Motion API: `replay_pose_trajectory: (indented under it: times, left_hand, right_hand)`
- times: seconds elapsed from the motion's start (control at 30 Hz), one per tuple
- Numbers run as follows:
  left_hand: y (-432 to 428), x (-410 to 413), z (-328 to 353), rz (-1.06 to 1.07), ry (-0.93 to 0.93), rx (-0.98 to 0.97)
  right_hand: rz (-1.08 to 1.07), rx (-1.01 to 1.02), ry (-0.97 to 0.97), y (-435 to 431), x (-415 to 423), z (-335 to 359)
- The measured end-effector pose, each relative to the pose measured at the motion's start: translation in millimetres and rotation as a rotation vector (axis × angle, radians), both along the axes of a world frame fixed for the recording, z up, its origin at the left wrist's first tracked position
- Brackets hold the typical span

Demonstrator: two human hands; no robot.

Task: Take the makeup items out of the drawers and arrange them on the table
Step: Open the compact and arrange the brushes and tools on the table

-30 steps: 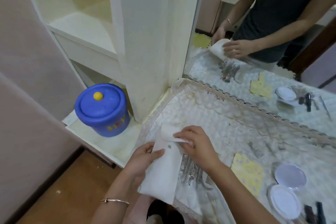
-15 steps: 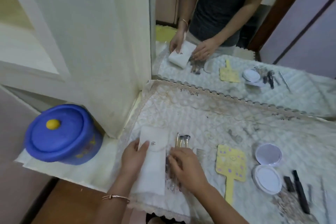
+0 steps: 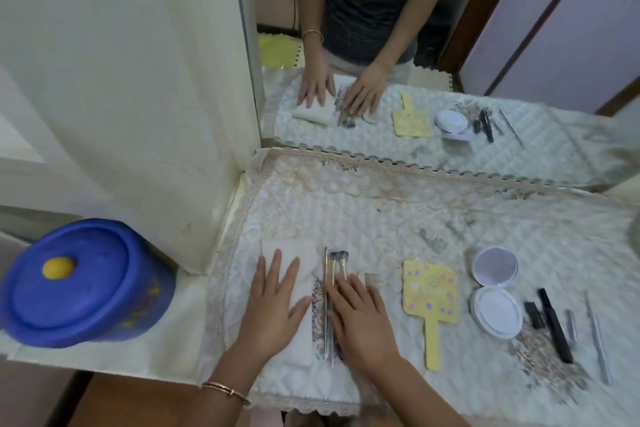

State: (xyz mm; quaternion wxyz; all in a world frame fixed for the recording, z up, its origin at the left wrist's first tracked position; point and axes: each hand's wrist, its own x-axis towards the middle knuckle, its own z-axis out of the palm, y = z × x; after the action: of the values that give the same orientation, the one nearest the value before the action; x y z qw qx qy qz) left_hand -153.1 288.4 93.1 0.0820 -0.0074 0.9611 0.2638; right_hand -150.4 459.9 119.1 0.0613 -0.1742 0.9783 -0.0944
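Now, edges: the table (image 3: 381, 211) ends at a lace hem just under both wrists; behind the yellow hand mirror (image 3: 430, 291), bare quilted cloth runs back to the wall glass (image 3: 554, 149).
Left hand (image 3: 273, 305): fingers straight and spread, flat on one white pouch (image 3: 294, 253), left of the hand mirror.
Right hand (image 3: 360, 319): fingers straight, flat on the brushes (image 3: 337, 260) between pouch and hand mirror; three show, others may be hidden.
Right of the hand mirror: one open compact (image 3: 496, 291), two black sticks (image 3: 554, 326).

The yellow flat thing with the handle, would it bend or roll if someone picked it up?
The yellow paddle looks thin and straight-edged, so it is probably stiff and light. Lying flat on the quilted cloth, it should slide rather than roll.
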Motion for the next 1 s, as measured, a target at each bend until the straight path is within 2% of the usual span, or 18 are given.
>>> replay_pose_trajectory:
  times: [0.2, 0.33, 0.47, 0.57, 0.67, 0.83, 1.0]
  left_hand:
    - [8, -3, 0, -0.033, -0.003, -0.038]
    - [9, 2, 8, -0.025, 0.065, -0.085]
    - [19, 8, 22, -0.194, 0.163, -0.129]
    - [34, 14, 32, -0.345, 0.129, -0.296]
    - [42, 21, 31, -0.375, 0.063, -0.340]
    - [43, 22, 33, -0.376, 0.018, -0.372]
    - [50, 20, 38, -0.379, 0.063, -0.372]
  right_hand:
    - [-0.047, 0.092, 0.060, -4, 2, 1]
    - [-0.064, 0.051, 0.064, -2, 4, 2]
    - [-0.109, 0.004, 0.095, 6, 13, 0]
    - [-0.143, 0.009, 0.078, 11, 22, -1]
    - [-0.118, -0.051, 0.096, 10, 31, -6]
    - [-0.155, -0.239, -0.050, 18, 25, -6]
    - [-0.172, -0.214, -0.168, 36, 26, -15]
